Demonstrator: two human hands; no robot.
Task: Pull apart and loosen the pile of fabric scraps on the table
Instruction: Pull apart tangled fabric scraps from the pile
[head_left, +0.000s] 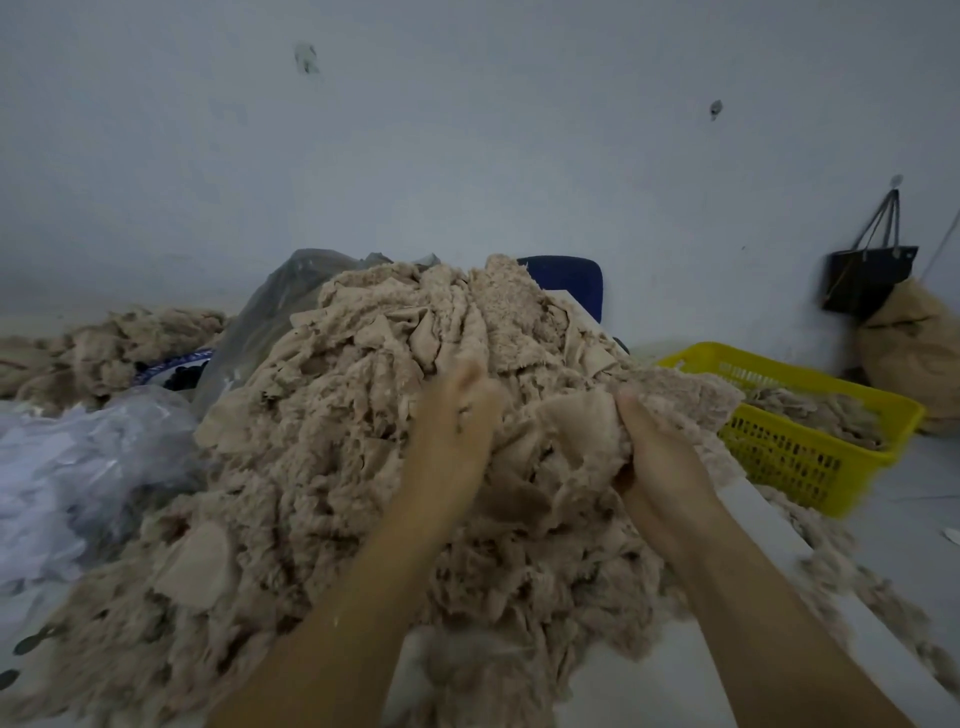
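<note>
A tall heap of beige fabric scraps (332, 457) covers the middle of the white table (769, 525). Both of my hands are dug into its right side, near the top. My left hand (457, 415) has its fingers curled into the scraps and grips a bunch of them. My right hand (654, 452) grips a fold of smooth beige cloth (576, 421) that lies between the two hands. The fingertips of both hands are buried in the fabric.
A yellow plastic basket (815, 457) with a few scraps stands at the right. Clear plastic bags (88, 457) lie at the left, a smaller scrap heap (114, 343) behind them. A blue chair back (571, 283) and a black hanging bag (867, 275) are by the wall.
</note>
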